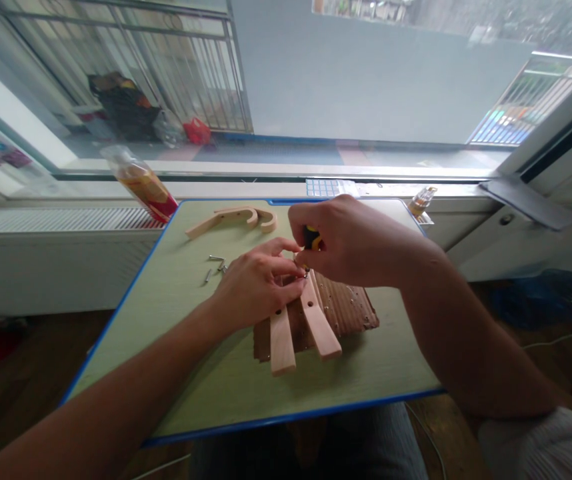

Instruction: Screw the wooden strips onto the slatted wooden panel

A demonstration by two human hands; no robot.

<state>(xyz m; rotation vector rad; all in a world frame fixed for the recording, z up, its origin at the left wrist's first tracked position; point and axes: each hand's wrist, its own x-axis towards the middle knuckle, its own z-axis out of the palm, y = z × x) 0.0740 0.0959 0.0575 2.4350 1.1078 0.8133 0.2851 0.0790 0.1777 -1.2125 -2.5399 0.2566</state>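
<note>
My right hand (349, 240) is closed around a black and yellow screwdriver (312, 239), its shaft pointing down. Just below the tip is a small metal screw (307, 273) at the edge of a pale wooden piece (320, 323) with a hole in it. My left hand (261, 281) bends its fingers together round the screw area, pressing on the wood; the exact grip is partly hidden. A second wooden piece (283, 340) lies beside the first, its far end under my left hand. Both rest on a brown corrugated cardboard sheet (353, 308).
Two curved wooden pieces (223, 219) lie at the back of the blue-edged table (206, 393). Several loose metal screws (217, 260) are left of my hands. A bottle (146, 190) stands beyond the left corner, a small bottle (421, 200) beyond the right. A window sill runs behind.
</note>
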